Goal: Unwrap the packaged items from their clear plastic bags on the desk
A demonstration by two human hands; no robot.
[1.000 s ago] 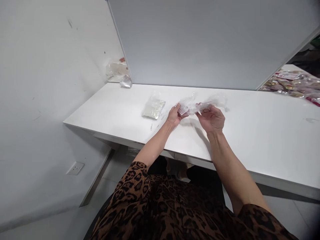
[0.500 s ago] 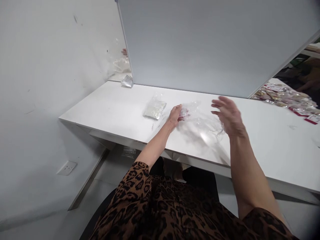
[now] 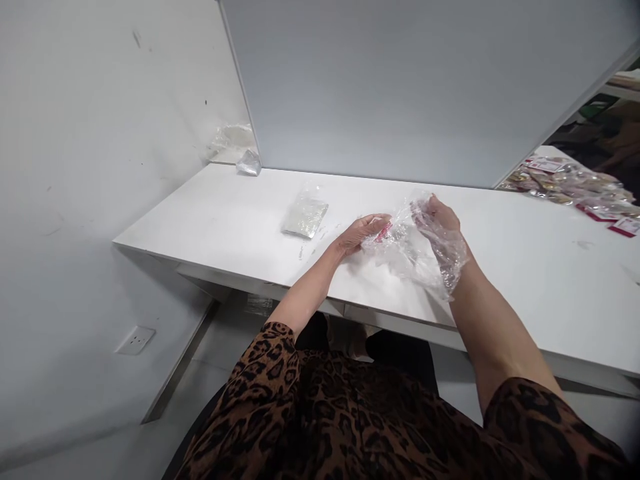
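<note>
Brown-and-black leopard-print top (image 3: 340,427); short sleeves (image 3: 265,360); black trousers (image 3: 406,357)

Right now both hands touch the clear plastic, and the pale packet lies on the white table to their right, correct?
One slip: the head view shows the pale packet left of the left hand and right hand, not to their right. It does lie on the white table, and both hands touch the clear plastic.
</note>
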